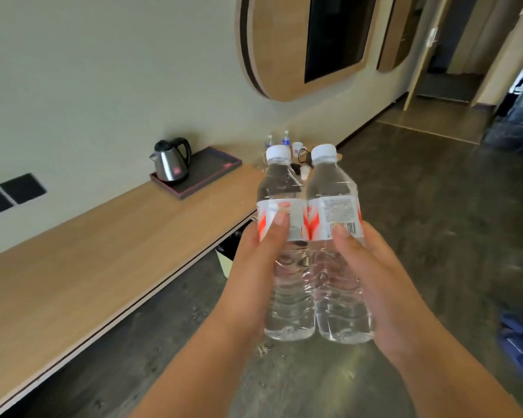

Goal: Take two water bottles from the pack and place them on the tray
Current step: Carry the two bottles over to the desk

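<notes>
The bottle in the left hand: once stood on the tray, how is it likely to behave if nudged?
The left bottle looks full of water, so probably fairly heavy for its size. It is tall on a narrow base, so a nudge near the cap may tip it on the tray. Its thin ribbed wall likely gives slightly under the left hand.

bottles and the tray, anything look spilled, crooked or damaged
Nothing stands out. The left hand and right hand each hold a capped, full bottle, left bottle and right bottle, upright side by side. The tray lies flat on the counter with the kettle upright on it.
</notes>
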{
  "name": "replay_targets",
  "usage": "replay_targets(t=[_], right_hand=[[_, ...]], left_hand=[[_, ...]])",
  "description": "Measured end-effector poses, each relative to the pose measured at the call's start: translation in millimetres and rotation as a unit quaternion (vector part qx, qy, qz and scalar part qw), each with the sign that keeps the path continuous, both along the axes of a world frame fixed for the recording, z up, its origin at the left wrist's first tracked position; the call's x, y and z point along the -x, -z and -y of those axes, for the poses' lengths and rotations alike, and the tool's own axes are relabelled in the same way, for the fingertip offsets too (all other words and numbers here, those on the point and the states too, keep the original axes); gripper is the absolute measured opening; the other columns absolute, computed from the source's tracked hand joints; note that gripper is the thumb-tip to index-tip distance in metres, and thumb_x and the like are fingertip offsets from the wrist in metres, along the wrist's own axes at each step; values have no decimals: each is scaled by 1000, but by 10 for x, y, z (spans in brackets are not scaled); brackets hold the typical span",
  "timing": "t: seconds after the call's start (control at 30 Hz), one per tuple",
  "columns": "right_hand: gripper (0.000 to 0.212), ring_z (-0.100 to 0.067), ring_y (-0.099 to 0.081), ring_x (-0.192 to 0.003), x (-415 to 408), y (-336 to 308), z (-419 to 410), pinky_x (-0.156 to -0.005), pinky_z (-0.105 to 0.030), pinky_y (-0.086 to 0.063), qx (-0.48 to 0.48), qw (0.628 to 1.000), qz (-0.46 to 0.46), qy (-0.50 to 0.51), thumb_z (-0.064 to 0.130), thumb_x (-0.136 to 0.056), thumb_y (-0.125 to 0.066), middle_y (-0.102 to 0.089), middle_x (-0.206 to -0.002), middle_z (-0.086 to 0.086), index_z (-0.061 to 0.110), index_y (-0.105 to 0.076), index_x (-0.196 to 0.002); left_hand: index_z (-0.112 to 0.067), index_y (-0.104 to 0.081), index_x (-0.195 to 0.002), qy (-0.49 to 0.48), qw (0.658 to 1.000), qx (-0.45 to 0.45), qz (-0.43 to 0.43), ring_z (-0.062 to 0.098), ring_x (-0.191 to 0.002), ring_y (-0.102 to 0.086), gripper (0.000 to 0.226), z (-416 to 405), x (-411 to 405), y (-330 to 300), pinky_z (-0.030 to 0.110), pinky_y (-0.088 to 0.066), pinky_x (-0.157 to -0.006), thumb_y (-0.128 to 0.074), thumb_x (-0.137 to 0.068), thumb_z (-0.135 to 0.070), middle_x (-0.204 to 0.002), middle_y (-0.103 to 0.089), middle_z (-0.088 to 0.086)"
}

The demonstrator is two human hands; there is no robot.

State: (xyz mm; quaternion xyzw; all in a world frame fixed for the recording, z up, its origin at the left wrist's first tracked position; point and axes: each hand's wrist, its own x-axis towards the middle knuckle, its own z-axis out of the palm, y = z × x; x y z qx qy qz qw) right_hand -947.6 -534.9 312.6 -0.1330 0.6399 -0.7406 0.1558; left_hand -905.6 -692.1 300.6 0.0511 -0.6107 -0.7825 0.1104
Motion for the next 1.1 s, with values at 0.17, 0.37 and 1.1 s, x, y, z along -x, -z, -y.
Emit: replay_targets(t=[0.17, 0.37, 1.1], right_hand=[[37, -13, -73, -115, 1070, -72, 316, -101, -54, -52, -8, 998, -13, -67, 53, -93, -62, -75, -126, 10, 46, -63, -129], [44, -25, -67, -126, 2248, -2, 1041, -108, -60, -44, 3, 985, -18, -174, 39, -95, -67, -69, -137, 0, 37, -60, -139], [63, -11, -67, -123, 6547, 936, 3774, -107, -48, -52, -192, 892, -80, -401, 23, -75, -93, -74, -127, 6, 36, -63, -129]], left_hand=[[-24, -67, -135, -47, 999, -21, -8, 32, -122, -70, 42, 260, 861, -54, 59, -51, -106, -56, -105, -51, -132, -74, 11], [-34, -63, -139, -124, 992, 15, -3, 28, -124, -69, 47, 889, 1708, 53, 59, -48, -108, -55, -102, -61, -134, -73, 2], [-46, -76, -113, -172, 945, 195, 198, 1, -106, -74, 40, 3687, 4982, 968, 37, -57, -99, -90, -80, -30, -112, -80, -20]])
